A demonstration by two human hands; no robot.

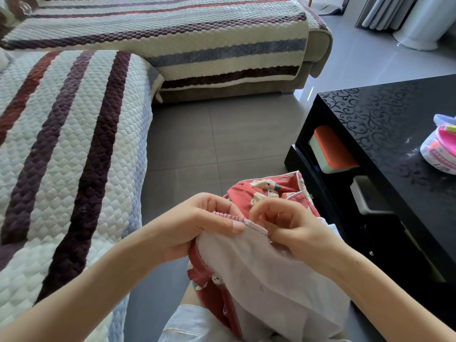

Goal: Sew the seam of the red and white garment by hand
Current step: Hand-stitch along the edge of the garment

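Note:
The red and white garment [269, 275] lies over my lap, its white lining turned up and its red printed side showing at the far end and at the lower left. A pink stitched seam edge [243, 221] runs between my hands. My left hand [197, 225] pinches the seam, its thumb lying on top of the white fabric. My right hand [288, 225] grips the seam edge from the right, fingers curled tight over it. I cannot make out the needle or the thread.
A striped quilted sofa [69, 149] fills the left and back. A glossy black coffee table [385, 134] stands at the right, an orange-lidded box [332, 149] on its lower shelf and a small round container [441, 149] on top. Grey tiled floor [212, 139] lies between.

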